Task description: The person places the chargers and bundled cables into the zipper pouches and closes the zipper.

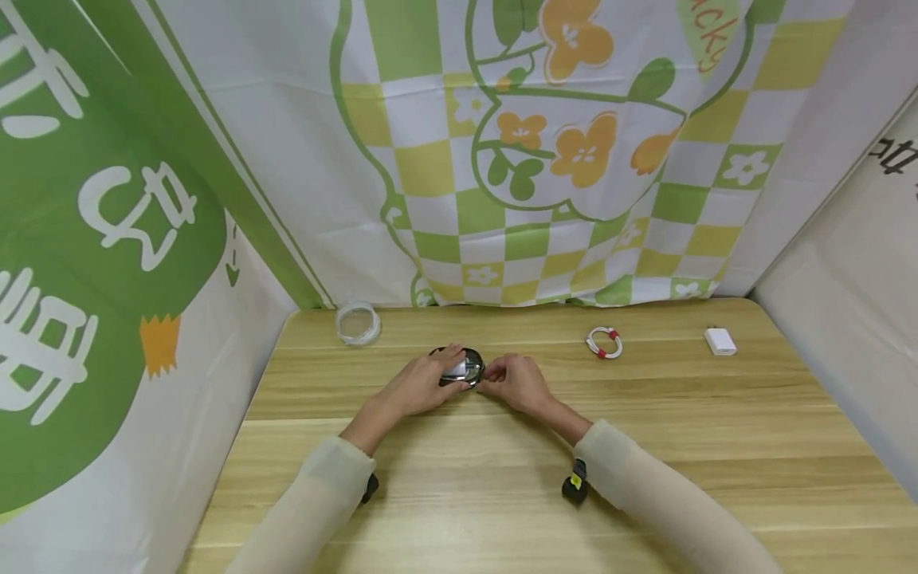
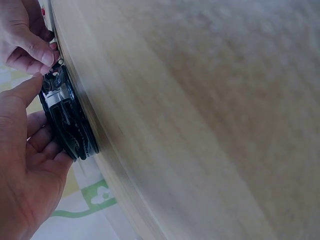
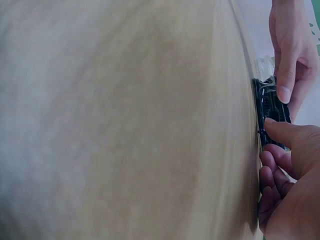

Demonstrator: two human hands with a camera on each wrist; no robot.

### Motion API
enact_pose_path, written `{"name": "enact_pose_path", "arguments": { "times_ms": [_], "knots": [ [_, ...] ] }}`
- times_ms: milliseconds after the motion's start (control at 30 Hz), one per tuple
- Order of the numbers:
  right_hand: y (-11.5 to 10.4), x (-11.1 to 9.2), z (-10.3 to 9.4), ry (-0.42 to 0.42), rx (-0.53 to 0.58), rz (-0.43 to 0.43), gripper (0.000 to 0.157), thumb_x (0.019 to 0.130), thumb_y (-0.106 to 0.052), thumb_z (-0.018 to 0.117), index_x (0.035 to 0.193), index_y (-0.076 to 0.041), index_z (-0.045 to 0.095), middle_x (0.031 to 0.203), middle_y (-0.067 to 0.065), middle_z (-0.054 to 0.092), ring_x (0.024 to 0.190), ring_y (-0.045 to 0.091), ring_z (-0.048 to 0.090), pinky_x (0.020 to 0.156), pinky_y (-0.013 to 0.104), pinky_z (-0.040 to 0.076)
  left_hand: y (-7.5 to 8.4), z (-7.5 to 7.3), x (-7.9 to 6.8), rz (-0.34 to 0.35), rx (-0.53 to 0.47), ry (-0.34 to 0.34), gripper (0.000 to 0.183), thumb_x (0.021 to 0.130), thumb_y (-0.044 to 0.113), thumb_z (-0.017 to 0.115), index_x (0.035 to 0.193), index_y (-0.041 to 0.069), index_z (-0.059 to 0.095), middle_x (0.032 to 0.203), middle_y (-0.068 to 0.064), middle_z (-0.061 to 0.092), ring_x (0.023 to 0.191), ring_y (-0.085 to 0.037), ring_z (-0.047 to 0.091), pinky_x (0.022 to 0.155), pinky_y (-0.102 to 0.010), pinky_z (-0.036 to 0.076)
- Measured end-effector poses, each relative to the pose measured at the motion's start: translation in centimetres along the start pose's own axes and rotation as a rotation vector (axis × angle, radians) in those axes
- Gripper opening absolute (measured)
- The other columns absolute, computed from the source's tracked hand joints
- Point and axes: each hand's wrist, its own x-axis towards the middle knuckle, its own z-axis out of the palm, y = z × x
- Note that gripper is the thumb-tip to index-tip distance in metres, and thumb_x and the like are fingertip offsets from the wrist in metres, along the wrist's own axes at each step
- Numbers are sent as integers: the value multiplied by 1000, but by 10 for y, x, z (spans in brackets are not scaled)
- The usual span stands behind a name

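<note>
A small round black zip case (image 1: 473,368) with a clear, shiny top lies on the wooden table, something white showing inside it. My left hand (image 1: 419,384) holds it from the left, fingers over the far side and thumb along the near edge. At its right edge, my right hand (image 1: 519,384) pinches the zipper end with thumb and forefinger. From the left wrist, the case (image 2: 67,117) shows its dark zipped rim, and the right hand (image 2: 25,42) is at its far end. The zipper pull is mostly hidden by the fingertips.
A coiled clear-white cable (image 1: 358,324) lies at the back left of the table (image 1: 459,478). To the right are a white cable loop with red ties (image 1: 604,343) and a white charger plug (image 1: 720,341). Patterned cloth (image 1: 445,231) hangs along the back edge.
</note>
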Motion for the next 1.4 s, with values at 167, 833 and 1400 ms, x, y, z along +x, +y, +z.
{"name": "enact_pose_path", "arguments": {
  "times_ms": [167,833,1400],
  "knots": [
    [-3,1,5,24,-37,18,16,84,-23,91,82,-12,80,76,-4,75,66,3,62,62,24,52,1,-1,-1,-4,-1,3,64,105,38,69,154,1,53,164,-20,45,150,-36,45,120,-52,43],
    [-4,-2,7,64,4,24,6,88,-8,79,84,-12,79,77,-3,74,69,5,63,65,26,53,8,-1,3,-19,57,41,60,103,35,72,148,-3,58,157,-23,51,145,-36,51,117,-49,46],
    [2,-2,-5,4,-75,-64,5,96,-7,75,92,-7,79,84,1,76,75,10,68,69,27,58,15,4,6,-14,134,105,62,102,42,71,143,-4,63,149,-25,58,136,-39,60,111,-49,53]
  ]
}}
